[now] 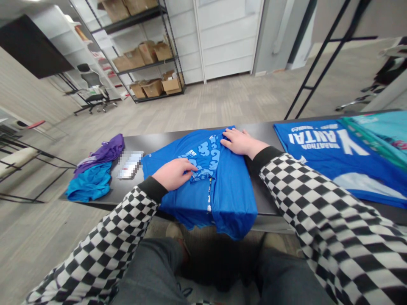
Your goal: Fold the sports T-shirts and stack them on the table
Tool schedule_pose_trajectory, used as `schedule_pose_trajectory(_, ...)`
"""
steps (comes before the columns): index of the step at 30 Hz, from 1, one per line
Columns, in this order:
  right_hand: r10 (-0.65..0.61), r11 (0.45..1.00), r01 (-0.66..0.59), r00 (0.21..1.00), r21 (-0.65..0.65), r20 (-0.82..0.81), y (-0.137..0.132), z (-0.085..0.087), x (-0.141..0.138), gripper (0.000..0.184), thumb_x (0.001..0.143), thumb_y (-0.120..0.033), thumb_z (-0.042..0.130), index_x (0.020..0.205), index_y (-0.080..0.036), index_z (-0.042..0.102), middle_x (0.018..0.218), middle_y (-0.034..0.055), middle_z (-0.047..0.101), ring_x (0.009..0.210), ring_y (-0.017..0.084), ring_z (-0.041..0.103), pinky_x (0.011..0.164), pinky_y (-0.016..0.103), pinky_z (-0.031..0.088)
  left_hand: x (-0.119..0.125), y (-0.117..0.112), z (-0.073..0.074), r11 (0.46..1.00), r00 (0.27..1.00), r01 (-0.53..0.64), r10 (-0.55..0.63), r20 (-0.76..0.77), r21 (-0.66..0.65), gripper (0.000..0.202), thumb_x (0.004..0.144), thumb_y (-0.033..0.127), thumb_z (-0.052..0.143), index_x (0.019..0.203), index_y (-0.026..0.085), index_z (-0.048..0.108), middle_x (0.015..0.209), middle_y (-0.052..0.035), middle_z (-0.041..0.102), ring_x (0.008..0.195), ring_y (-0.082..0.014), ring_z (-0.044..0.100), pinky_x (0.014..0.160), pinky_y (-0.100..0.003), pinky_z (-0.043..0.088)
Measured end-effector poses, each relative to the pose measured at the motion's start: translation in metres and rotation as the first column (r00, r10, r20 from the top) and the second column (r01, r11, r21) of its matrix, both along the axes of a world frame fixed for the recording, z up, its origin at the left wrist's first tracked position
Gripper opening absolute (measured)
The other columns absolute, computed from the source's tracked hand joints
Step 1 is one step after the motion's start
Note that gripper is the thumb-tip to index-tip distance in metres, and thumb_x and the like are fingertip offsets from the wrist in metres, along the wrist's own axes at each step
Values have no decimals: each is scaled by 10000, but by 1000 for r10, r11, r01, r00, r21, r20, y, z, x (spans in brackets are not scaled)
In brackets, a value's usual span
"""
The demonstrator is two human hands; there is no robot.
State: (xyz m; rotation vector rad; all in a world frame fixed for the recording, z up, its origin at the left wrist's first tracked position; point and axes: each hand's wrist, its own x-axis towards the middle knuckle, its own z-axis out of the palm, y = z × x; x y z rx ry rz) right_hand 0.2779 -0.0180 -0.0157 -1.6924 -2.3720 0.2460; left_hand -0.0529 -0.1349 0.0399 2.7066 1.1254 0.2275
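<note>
Head view: a purple garment point(101, 152) and a teal garment point(90, 182) lie left of a pixelated flat item point(130, 164), just beside the folded blue T-shirt point(222, 203); a printed blue shirt point(333, 156) lies near its right side. The T-shirt overhangs the near edge of the black table point(262, 133). The left hand point(174, 173) and right hand point(243, 142) rest open and flat on it, gripping nothing.

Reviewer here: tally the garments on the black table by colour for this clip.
Royal blue: 2 (folded T-shirt, marathon-print shirt)
Purple: 1 (bunched garment)
Turquoise: 1 (bunched garment)
Teal: 1 (partly overlapping garment)
Total: 5
</note>
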Motion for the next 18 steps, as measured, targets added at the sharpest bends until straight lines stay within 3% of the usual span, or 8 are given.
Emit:
schedule_pose_trajectory(6,4,1000,-4,1000,-2,-3,-1,1,0,664,1148,-577,386,1695,-234,537,1821,148,391,1692,426,333,1334,778,225,5,8,5,998,988,60,-55,-146,34,254,1077,261,605,1135,255,853,1139,-68,815,1109,-259,753,1012,-364,571)
schedule_pose_trajectory(12,-4,1000,4,1000,-11,1,-2,1,1,680,1146,-582,386,1700,-213,526,1820,154,390,1698,410,325,1343,764,220,6,6,14,999,992,-46,45,-118,-7,277,1051,243,571,1120,245,839,1066,-53,835,985,-238,772,905,-332,572)
schedule_pose_trajectory(15,2,1000,-2,1000,-7,-4,-1,0,1,685,1147,-589,384,1699,-210,527,1815,160,397,1697,410,328,1340,768,222,1,6,15,993,998,57,-61,-31,-103,279,1021,255,618,1173,261,852,1101,-42,843,1006,-222,779,946,-325,574)
schedule_pose_trajectory(18,8,1000,-8,1000,3,-8,0,-1,2,684,1143,-592,390,1695,-213,533,1813,162,402,1692,418,335,1334,781,221,-1,7,13,985,990,140,-142,-14,-105,264,1016,264,646,1153,266,872,1127,-62,834,1029,-233,777,976,-353,581)
